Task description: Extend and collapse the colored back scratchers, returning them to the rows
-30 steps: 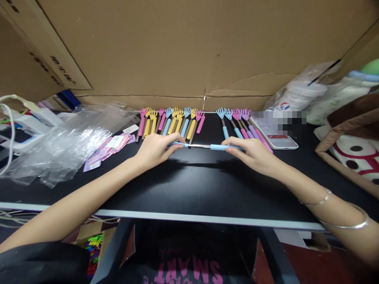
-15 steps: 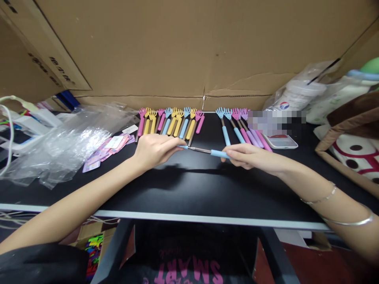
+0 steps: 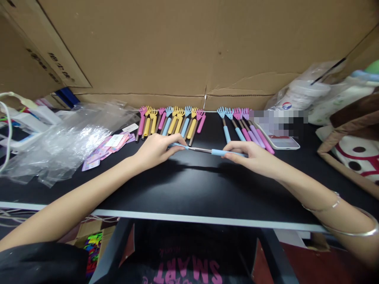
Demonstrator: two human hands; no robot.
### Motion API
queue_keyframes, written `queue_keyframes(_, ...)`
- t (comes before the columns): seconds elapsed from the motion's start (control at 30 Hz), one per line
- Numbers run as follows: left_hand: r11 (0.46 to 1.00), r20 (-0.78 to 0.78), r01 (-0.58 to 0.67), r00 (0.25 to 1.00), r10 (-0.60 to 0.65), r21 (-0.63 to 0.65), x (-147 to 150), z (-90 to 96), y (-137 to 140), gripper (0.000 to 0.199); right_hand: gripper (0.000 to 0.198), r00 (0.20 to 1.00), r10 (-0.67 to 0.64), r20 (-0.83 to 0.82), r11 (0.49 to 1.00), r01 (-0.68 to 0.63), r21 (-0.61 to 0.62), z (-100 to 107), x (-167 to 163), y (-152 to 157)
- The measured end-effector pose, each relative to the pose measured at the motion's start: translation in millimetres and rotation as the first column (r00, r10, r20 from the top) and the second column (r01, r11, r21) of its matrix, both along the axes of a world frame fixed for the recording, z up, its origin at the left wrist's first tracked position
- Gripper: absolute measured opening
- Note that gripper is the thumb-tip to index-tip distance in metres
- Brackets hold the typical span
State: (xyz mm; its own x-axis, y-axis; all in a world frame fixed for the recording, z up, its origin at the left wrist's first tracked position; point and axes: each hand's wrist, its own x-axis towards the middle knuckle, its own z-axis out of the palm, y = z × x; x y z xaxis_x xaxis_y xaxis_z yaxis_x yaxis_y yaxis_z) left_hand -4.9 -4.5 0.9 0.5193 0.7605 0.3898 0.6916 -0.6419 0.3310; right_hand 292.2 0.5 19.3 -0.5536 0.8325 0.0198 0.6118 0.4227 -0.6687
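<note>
A blue back scratcher (image 3: 201,150) with a metal shaft is held level above the black table, between my two hands. My left hand (image 3: 160,149) pinches its blue claw end, which the fingers partly hide. Around the blue handle at the other end, my right hand (image 3: 251,156) is closed with thumb and fingers. Behind my left hand lies a row of pink, yellow and blue back scratchers (image 3: 178,122). Beyond my right hand is a second group of blue, pink and purple back scratchers (image 3: 241,128).
Clear plastic bags (image 3: 66,136) and small printed cards (image 3: 108,148) lie on the left of the black table (image 3: 189,189). A phone (image 3: 282,142), a bagged drink cup (image 3: 302,96) and a brown-trimmed bag (image 3: 352,138) stand at the right. Cardboard (image 3: 166,47) walls the back.
My right hand has shifted its hold on the handle, its fingers now more arched over it. More of the claw end shows at my left hand. The view has shifted slightly.
</note>
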Motion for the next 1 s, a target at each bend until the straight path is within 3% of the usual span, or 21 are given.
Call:
queue_keyframes(0.27, 0.963, 0.179, 0.070, 0.984, -0.023, -0.262, 5, 6.7, 0, 0.021, 0.023, 0.994, -0.055, 0.092, 0.941, 0.020, 0.339, -5, -1, -6)
queue_keyframes(0.57, 0.850, 0.280, 0.185, 0.959, -0.046, -0.493, 5, 8.5, 1, 0.020, 0.024, 0.979, -0.097, 0.180, 0.834, -0.019, 0.551, -10, -2, -12)
queue_keyframes(0.77, 0.777, 0.299, 0.241, 0.951, -0.071, -0.581, 4, 8.6, 2, 0.022, 0.028, 0.967, -0.104, 0.231, 0.749, -0.077, 0.659, -12, -1, -14)
queue_keyframes(0.87, 0.781, 0.303, 0.236, 0.951, -0.063, -0.578, 5, 8.5, 2, 0.022, 0.028, 0.966, -0.111, 0.233, 0.703, -0.089, 0.705, -13, 0, -14)
queue_keyframes(1.0, 0.848, 0.280, 0.174, 0.959, -0.031, -0.501, 7, 10.2, -1, 0.021, 0.028, 0.971, -0.133, 0.197, 0.663, -0.061, 0.746, -16, 0, -12)
